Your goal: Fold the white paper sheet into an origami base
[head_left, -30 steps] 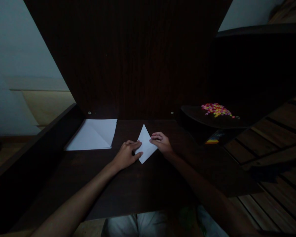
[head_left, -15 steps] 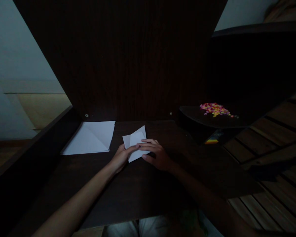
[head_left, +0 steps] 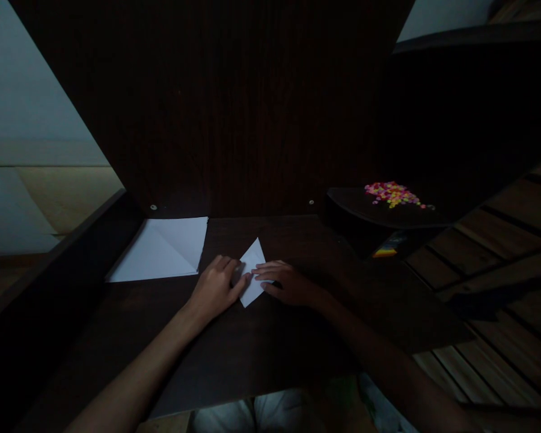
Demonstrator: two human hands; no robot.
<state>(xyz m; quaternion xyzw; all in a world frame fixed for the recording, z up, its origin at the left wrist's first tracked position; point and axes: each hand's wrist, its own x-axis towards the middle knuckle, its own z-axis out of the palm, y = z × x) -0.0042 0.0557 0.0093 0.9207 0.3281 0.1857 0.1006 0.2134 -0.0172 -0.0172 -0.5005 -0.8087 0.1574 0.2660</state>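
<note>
A small sheet of folded white paper (head_left: 253, 290) lies on the dark desk between my hands, a pointed corner turned away from me. My left hand (head_left: 217, 282) is closed over its left side, fingers curled and thumb resting across the sheet. From the other side, my right hand (head_left: 291, 282) lies on the paper's right part, its fingers stretched out and slightly apart. Both hands cover the paper's side corners, so its full outline is hidden.
A stack of white paper (head_left: 162, 249) with a diagonal crease on top lies at the desk's back left. Small colourful pieces (head_left: 394, 194) are heaped on the curved shelf (head_left: 356, 201) at right. A dark panel (head_left: 252, 120) rises behind; a raised side board (head_left: 58, 249) borders the left.
My left hand has shifted from holding the paper's edge to lying over its left side. The paper has turned and now lies as a narrower, diamond-like shape.
</note>
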